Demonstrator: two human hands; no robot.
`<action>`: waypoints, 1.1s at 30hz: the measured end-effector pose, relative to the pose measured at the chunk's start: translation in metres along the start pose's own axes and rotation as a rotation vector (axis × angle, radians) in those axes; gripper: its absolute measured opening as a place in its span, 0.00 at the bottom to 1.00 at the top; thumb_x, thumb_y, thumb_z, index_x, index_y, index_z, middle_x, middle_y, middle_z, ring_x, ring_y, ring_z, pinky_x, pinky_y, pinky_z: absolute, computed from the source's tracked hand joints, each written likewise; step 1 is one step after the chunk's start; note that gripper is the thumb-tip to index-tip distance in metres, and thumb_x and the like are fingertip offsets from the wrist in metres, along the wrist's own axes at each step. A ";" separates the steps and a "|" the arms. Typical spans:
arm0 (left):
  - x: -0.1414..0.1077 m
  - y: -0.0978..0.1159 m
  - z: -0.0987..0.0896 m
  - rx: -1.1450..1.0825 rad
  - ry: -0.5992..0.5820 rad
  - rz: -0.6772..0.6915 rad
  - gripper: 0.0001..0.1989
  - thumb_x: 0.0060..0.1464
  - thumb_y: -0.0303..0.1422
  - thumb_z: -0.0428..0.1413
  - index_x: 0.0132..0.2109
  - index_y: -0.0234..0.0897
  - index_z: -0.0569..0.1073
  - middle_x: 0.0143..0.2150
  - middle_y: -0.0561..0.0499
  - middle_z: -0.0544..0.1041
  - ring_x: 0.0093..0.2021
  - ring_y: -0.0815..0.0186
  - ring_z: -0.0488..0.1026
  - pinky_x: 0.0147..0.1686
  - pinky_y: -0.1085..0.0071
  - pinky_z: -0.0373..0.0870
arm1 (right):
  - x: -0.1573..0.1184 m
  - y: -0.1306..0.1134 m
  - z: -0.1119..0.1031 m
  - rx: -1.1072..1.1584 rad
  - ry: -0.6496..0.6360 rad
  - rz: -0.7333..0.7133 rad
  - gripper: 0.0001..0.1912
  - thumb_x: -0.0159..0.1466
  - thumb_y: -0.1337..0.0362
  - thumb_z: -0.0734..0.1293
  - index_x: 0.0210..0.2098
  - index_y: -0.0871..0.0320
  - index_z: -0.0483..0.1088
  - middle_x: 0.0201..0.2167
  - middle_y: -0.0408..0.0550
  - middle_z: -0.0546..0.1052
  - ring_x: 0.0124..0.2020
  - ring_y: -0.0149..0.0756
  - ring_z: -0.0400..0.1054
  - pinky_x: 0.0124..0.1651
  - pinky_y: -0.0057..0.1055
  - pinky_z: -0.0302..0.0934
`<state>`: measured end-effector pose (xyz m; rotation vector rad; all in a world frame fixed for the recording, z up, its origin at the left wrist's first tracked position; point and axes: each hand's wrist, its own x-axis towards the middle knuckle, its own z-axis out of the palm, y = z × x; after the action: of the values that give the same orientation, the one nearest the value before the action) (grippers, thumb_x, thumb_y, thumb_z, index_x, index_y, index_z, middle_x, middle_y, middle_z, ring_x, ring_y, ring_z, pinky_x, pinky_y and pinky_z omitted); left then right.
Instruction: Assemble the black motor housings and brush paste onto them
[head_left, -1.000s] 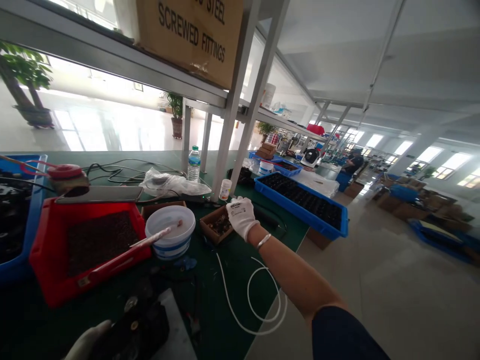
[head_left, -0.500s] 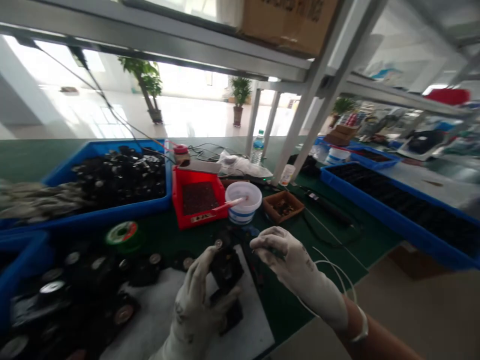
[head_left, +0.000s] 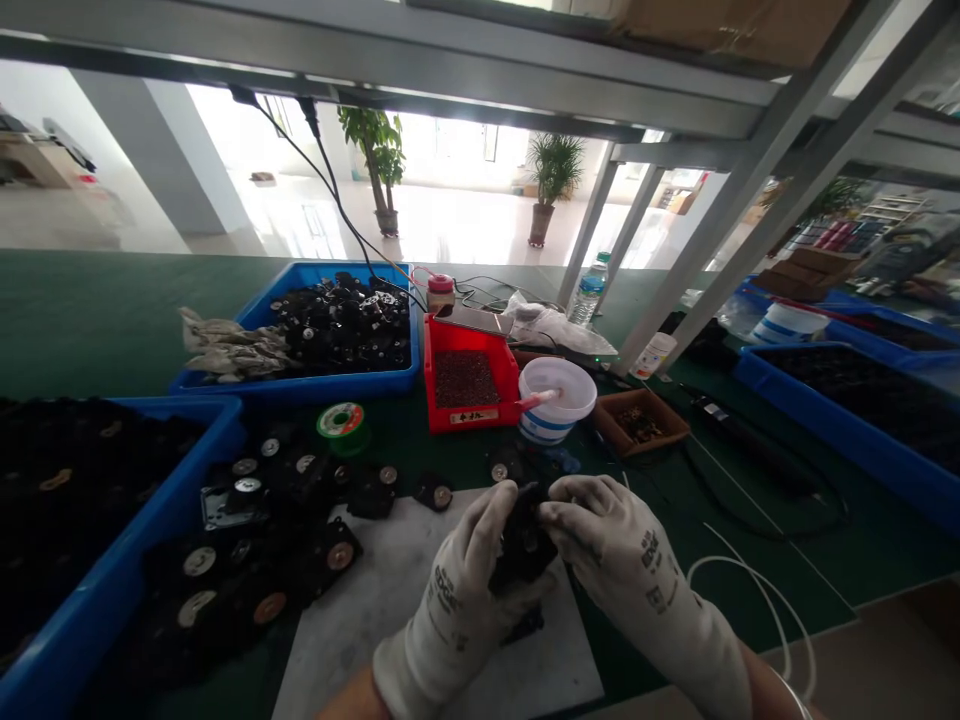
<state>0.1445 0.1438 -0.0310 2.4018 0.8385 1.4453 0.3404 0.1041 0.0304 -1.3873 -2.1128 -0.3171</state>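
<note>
Cupping the small black part (head_left: 523, 548) between your gloved hands, you hold it above the white mat (head_left: 352, 640), with your left hand (head_left: 457, 600) curled around the near side and your right hand (head_left: 637, 565) closed over the far side. Your fingers sit narrow and tight against it, though they hide enough that you can't tell exactly where each one bears. The knit gloves are soiled and the part is small, so a slip is the main risk. If it falls, it could land on the mat or roll among the loose black parts with round metal faces (head_left: 300, 500), where it would be hard to pick out. A wide elbow swing could catch the white cable (head_left: 750, 590) by your right wrist, and reaching forward carelessly could tip the white tub (head_left: 556, 400) and the pink-handled stick (head_left: 538, 400) resting in it
</note>
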 end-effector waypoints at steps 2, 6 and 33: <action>0.000 0.001 0.000 -0.007 0.000 0.003 0.34 0.69 0.45 0.56 0.73 0.35 0.57 0.58 0.34 0.79 0.58 0.51 0.81 0.54 0.60 0.84 | 0.000 0.000 0.001 -0.019 -0.007 -0.019 0.11 0.72 0.72 0.63 0.41 0.58 0.78 0.41 0.57 0.81 0.36 0.48 0.77 0.34 0.41 0.72; 0.000 0.002 -0.001 -0.021 0.007 0.004 0.33 0.69 0.44 0.57 0.73 0.35 0.58 0.58 0.34 0.79 0.58 0.52 0.81 0.55 0.61 0.84 | -0.002 -0.001 0.006 0.216 0.007 0.090 0.11 0.71 0.71 0.64 0.46 0.56 0.77 0.45 0.56 0.81 0.43 0.47 0.79 0.42 0.42 0.77; 0.003 -0.005 -0.001 0.001 0.040 -0.049 0.21 0.67 0.50 0.56 0.55 0.39 0.75 0.58 0.39 0.72 0.57 0.53 0.77 0.52 0.59 0.83 | -0.009 -0.014 0.013 1.316 -0.019 0.875 0.27 0.67 0.50 0.74 0.63 0.47 0.67 0.63 0.52 0.75 0.66 0.44 0.68 0.69 0.43 0.65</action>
<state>0.1428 0.1499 -0.0301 2.3435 0.9008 1.4793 0.3262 0.0981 0.0165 -1.1957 -1.0070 1.1933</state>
